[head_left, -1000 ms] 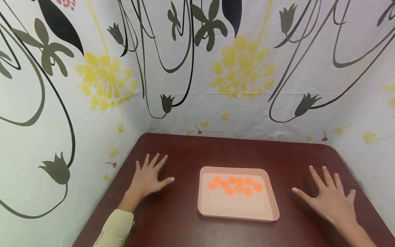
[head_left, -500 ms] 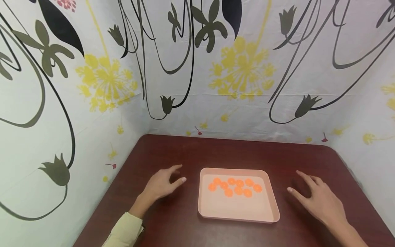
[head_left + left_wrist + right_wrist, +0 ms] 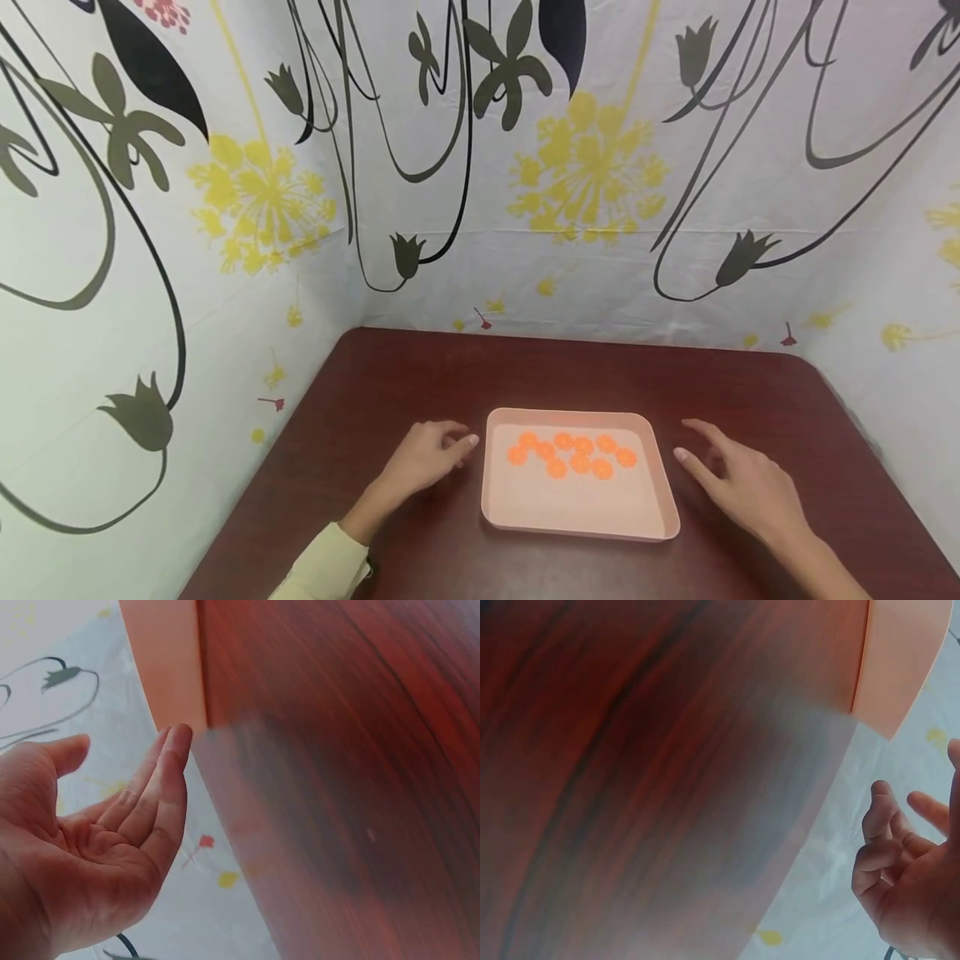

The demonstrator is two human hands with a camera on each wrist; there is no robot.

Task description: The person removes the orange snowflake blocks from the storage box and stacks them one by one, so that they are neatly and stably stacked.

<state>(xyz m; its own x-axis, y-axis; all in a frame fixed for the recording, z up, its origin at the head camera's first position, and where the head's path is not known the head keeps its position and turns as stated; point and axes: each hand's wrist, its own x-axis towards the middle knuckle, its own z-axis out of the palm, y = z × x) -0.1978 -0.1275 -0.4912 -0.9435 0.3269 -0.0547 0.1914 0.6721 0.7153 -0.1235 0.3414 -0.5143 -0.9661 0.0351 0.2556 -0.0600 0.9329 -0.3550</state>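
Observation:
A shallow peach-coloured tray [image 3: 577, 508] lies on the table, with several thin orange round slices [image 3: 581, 462] spread over its back half. My left hand [image 3: 423, 458] is just off the tray's left side, thumb toward the rim and fingers loosely bent. In the left wrist view its fingertips overlap the end of the tray's outer wall [image 3: 169, 667], and the palm is bare. On the other side my right hand [image 3: 750, 487] is a little apart from the right rim, thumb and forefinger spread, holding nothing. The right wrist view shows its other fingers [image 3: 881, 817] partly bent.
The dark red-brown wooden table [image 3: 420, 367] has rounded far corners. A white cloth [image 3: 450, 275] printed with flowers and stems hangs behind it and along both sides. A pale yellow sleeve [image 3: 326, 562] covers the left forearm.
Both hands have moved inward toward the tray, the left rightward and the right leftward. Their widely spread fingers have drawn together and bent. Tray and slices have stayed in place.

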